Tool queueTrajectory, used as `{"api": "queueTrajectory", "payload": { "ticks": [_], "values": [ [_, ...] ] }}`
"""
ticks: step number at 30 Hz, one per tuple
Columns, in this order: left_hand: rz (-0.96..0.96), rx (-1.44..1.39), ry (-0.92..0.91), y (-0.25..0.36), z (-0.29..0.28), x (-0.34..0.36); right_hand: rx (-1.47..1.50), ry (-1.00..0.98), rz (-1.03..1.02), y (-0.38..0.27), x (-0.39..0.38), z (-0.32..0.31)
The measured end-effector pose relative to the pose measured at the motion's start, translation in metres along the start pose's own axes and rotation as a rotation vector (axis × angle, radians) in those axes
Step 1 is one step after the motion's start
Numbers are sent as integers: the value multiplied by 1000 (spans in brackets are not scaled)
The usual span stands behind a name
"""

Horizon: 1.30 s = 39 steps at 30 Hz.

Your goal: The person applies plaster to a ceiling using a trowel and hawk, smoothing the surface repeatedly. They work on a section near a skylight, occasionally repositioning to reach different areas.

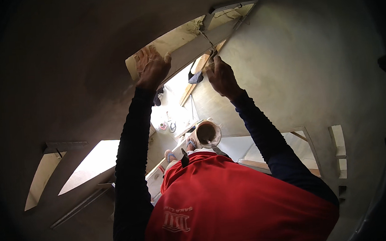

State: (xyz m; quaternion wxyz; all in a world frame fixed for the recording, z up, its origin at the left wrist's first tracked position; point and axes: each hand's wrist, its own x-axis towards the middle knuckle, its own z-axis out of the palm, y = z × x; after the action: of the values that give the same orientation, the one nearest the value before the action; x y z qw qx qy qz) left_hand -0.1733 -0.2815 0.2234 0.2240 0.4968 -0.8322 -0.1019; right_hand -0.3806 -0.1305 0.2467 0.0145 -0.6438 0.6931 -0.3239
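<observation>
My left hand (151,66) lies with its fingers stretched out against the pale inner face (175,40) of a long narrow wall opening. My right hand (222,76) is wrapped round the handle of a small trowel (212,53), its blade seen almost edge-on. The trowel's far end reaches up to a rough lump of wet plaster (196,25) at the opening's corner. Smooth grey plastered wall (287,75) surrounds the opening.
Below me, a bucket (219,134) with brownish contents stands beside my feet (170,155) in flip-flops. My feet are on a narrow board (155,172). Further openings (92,164) pierce the wall at lower left and right. A dark blue thing (195,78) hangs near a timber (186,94).
</observation>
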Motion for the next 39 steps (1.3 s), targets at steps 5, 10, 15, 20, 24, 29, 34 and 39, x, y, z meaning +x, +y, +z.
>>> {"api": "queueTrajectory", "payload": {
  "ticks": [5,10,15,20,24,29,34,39],
  "values": [
    [-40,-46,-35,-6,16,5,80,22,1,3,12,14],
    [-64,-34,-86,-4,18,5,188,-33,167,-1,14,26],
    [-60,-37,-63,-3,14,5,242,12,213,-16,16,27],
    [-63,-76,-50,-1,12,3,372,-30,395,-40,17,5],
    [-66,-62,-52,0,10,2,401,-11,423,-58,8,-11],
    [-71,-70,-89,0,9,4,372,-53,390,-59,-8,-11],
    [-98,-48,-72,1,14,5,188,15,147,-30,16,32],
    [-79,-58,-62,0,14,5,86,46,33,1,40,58]
  ]
}}
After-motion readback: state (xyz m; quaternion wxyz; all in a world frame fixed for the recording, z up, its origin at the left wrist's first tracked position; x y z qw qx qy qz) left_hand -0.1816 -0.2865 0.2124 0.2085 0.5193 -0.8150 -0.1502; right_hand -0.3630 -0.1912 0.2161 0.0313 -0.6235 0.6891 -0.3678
